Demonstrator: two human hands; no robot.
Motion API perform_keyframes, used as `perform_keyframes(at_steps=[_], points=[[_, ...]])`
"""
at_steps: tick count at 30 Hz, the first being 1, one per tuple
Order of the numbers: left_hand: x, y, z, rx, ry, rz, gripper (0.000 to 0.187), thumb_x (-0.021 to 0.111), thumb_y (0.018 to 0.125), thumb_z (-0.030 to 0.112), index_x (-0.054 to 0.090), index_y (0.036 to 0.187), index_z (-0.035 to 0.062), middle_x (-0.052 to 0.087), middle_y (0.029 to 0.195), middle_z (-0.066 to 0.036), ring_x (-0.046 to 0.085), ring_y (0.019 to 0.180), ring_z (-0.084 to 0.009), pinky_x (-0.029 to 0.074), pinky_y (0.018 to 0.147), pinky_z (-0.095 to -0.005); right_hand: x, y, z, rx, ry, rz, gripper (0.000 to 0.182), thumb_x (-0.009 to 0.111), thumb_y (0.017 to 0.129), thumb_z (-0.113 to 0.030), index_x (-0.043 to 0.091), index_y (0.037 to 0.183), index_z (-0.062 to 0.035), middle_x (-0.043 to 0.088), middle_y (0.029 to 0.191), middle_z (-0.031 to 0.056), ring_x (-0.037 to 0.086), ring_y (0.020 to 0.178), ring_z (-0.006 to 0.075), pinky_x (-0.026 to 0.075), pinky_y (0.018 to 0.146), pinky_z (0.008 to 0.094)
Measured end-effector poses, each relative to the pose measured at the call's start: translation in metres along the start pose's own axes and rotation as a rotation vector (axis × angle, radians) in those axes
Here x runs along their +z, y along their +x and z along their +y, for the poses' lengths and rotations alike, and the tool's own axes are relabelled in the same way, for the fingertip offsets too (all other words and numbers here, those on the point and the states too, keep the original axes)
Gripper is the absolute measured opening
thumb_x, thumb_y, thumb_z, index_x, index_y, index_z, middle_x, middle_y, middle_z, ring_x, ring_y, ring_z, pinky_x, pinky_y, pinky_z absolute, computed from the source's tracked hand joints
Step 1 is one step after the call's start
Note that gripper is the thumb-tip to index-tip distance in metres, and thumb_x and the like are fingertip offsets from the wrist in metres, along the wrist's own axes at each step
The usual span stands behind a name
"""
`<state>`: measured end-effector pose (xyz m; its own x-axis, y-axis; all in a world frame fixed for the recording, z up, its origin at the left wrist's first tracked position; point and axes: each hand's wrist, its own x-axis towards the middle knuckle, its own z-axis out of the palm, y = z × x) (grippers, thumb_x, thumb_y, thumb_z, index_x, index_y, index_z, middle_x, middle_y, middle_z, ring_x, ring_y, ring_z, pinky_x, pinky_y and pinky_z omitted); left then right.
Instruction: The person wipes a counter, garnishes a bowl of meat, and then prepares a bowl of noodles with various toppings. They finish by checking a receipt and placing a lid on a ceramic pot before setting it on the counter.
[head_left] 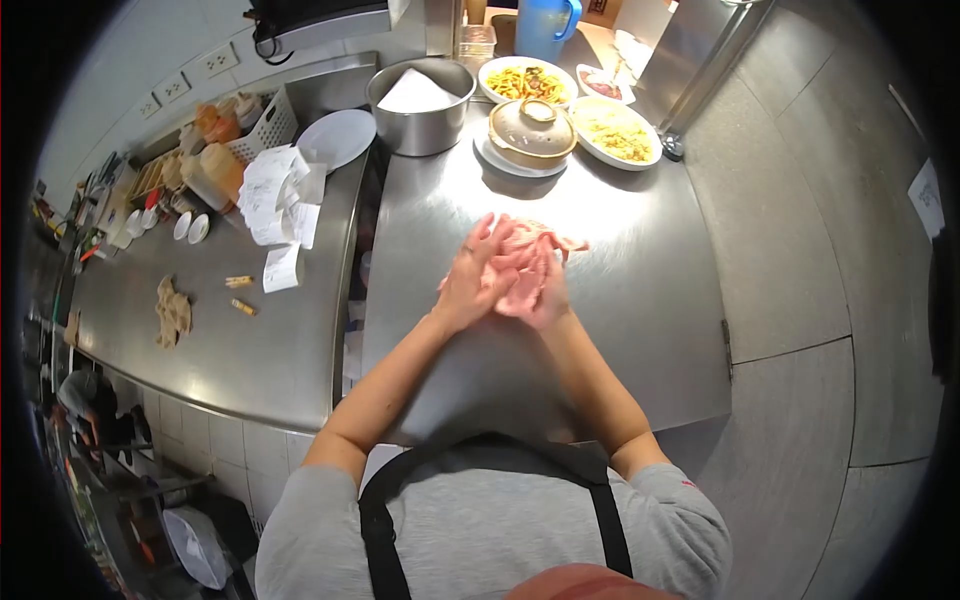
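Observation:
A crumpled pink cloth [532, 238] is bunched between my two hands, just above the steel worktop [640, 330]. My left hand [468, 283] presses against the cloth from the left, its fingers long and slightly bent along it. From the right, my right hand [548, 297] grips the cloth, with some folds covering its fingers. Beyond the cloth stands a lidded clay pot [532, 138] on a white plate [491, 158]. Slight blur softens the fingers.
Behind are a steel pot [420, 125], a noodle dish [527, 82], an oval dish of pale yellow food [617, 135] and a blue pitcher [543, 30]. The left counter holds paper slips [275, 190], a white plate [338, 138] and a beige rag [173, 312]. Another person [90, 400] is at far left.

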<state>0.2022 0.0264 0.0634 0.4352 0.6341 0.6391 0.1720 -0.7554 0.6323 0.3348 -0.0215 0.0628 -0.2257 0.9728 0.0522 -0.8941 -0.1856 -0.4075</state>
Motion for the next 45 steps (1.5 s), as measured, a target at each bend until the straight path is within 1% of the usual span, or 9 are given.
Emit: perform_keyframes(at_steps=[9,13,14,19,22,26,29,36,45], points=[[0.060,0.119,-0.143,-1.035,-0.913,0.088,0.055,0.038,0.086,0.000,0.009,0.133,0.0013,0.057,0.095,-0.027,0.065,0.070,-0.0319,0.057,0.058,-0.0382,0.010,0.056,-0.090,-0.354,-1.194,0.454,0.028,0.047,0.091,-0.023,0.055,0.110,-0.0044,0.066,0.089,0.0065,0.054,0.051,0.0077,0.040,0.038,0.0203],[0.065,0.145,-0.151,-1.122,-0.998,0.071,0.031,0.031,0.087,-0.002,0.037,0.117,-0.0013,0.059,0.093,-0.025,0.065,0.076,-0.0339,0.058,0.063,-0.0419,-0.008,0.153,-0.097,-1.028,-2.093,0.373,0.027,0.059,0.077,-0.011,0.059,0.104,-0.0106,0.064,0.095,0.0091,0.063,0.073,0.0228,0.050,0.064,0.0352],[0.065,0.142,-0.162,-1.010,-1.135,0.011,0.035,0.039,0.087,0.003,0.027,0.119,-0.0005,0.061,0.081,-0.021,0.065,0.062,-0.0325,0.058,0.058,-0.0443,0.003,0.169,-0.093,-0.736,-2.274,0.494,0.028,0.060,0.072,-0.010,0.060,0.100,-0.0125,0.061,0.099,0.0107,0.059,0.089,0.0292,0.049,0.074,0.0396],[0.076,0.145,-0.174,-1.007,-1.125,0.169,0.030,0.046,0.087,0.005,0.040,0.116,0.0018,0.060,0.094,-0.017,0.066,0.067,-0.0270,0.058,0.051,-0.0386,-0.030,0.203,-0.087,-0.722,-2.699,0.170,0.020,0.057,0.072,-0.009,0.062,0.091,-0.0108,0.059,0.100,0.0101,0.055,0.095,0.0304,0.047,0.079,0.0386],[0.090,0.150,-0.192,-1.026,-0.809,0.143,0.055,0.051,0.079,-0.002,0.029,0.128,0.0079,0.058,0.100,-0.019,0.065,0.061,-0.0294,0.055,0.039,-0.0375,-0.044,0.158,-0.094,-0.949,-2.429,0.358,0.017,0.056,0.072,-0.008,0.062,0.088,-0.0098,0.059,0.097,0.0101,0.055,0.093,0.0292,0.046,0.080,0.0380],[0.075,0.159,-0.150,-1.089,-0.589,0.142,0.057,0.043,0.074,-0.011,0.026,0.124,0.0082,0.059,0.091,-0.022,0.064,0.052,-0.0310,0.055,0.039,-0.0363,-0.059,0.092,-0.139,-0.314,-2.117,1.115,0.026,0.056,0.077,-0.014,0.057,0.103,-0.0101,0.064,0.094,0.0113,0.062,0.085,0.0302,0.050,0.074,0.0373],[0.073,0.155,-0.143,-1.145,-0.590,0.142,0.058,0.043,0.075,-0.010,0.026,0.127,0.0093,0.060,0.091,-0.022,0.064,0.052,-0.0298,0.054,0.037,-0.0351,-0.079,0.069,-0.150,-0.412,-1.352,0.986,0.026,0.054,0.086,-0.022,0.049,0.111,-0.0174,0.065,0.095,0.0131,0.063,0.086,0.0304,0.048,0.074,0.0372],[0.051,0.121,-0.125,-1.112,-0.594,-0.008,0.058,0.043,0.079,-0.010,0.024,0.131,0.0079,0.060,0.086,-0.022,0.063,0.051,-0.0294,0.052,0.036,-0.0353,-0.057,0.086,-0.099,-0.683,-1.725,1.055,0.023,0.052,0.086,-0.024,0.050,0.104,-0.0091,0.059,0.093,0.0178,0.059,0.085,0.0381,0.046,0.073,0.0451],[-0.013,0.074,-0.096,-1.141,-0.519,-0.264,0.065,0.054,0.084,0.000,0.026,0.138,0.0226,0.062,0.081,-0.015,0.063,0.054,-0.0223,0.054,0.045,-0.0304,-0.037,0.083,-0.141,-0.470,-2.036,0.907,0.023,0.061,0.080,-0.030,0.063,0.093,-0.0115,0.060,0.091,0.0127,0.060,0.084,0.0313,0.047,0.074,0.0404]])
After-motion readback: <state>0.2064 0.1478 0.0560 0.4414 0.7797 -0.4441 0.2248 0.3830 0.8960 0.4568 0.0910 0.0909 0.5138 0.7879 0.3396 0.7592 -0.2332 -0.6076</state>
